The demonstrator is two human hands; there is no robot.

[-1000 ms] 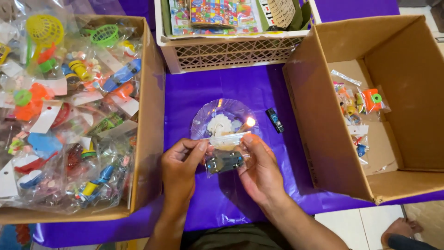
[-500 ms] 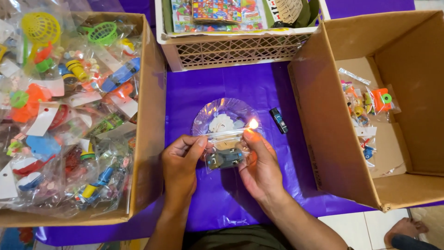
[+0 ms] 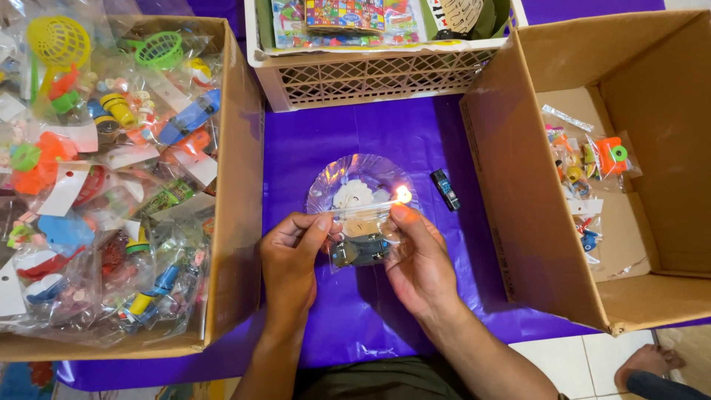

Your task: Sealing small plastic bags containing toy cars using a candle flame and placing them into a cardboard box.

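A big brown cardboard box (image 3: 235,185) filled the left side of the frame, and it was stuffed with small clear bags of bright plastic toys (image 3: 111,185), with a yellow net scoop (image 3: 58,41) and a green one (image 3: 159,49) near the top. At the top middle sat a white plastic crate with a lattice wall (image 3: 370,74), and flat colourful packs (image 3: 344,16) lay inside it. On the right stood a second brown cardboard box (image 3: 518,215), mostly bare inside, with only a few small toy bags (image 3: 589,159) on its floor, one holding an orange and green toy. Between the boxes, in the middle of the frame, the left hand (image 3: 290,268) and the right hand (image 3: 421,261) held a small clear plastic bag with a little blue toy inside (image 3: 361,241). The left thumb and fingers were pinched shut on the bag's left top edge, and the right thumb and fingers were pinched on its right top edge. A small flame (image 3: 403,194) burned right at the bag's upper right corner, just above the right thumb. Under the bag was a round clear shiny dish (image 3: 348,174) with something white on it. A small dark blue lighter-like thing (image 3: 445,190) lay just to the right of the dish. Everything rested on a purple plastic table cover (image 3: 333,133). At the bottom right, pale floor tiles (image 3: 585,363) showed, with a bare foot (image 3: 648,361) on them.
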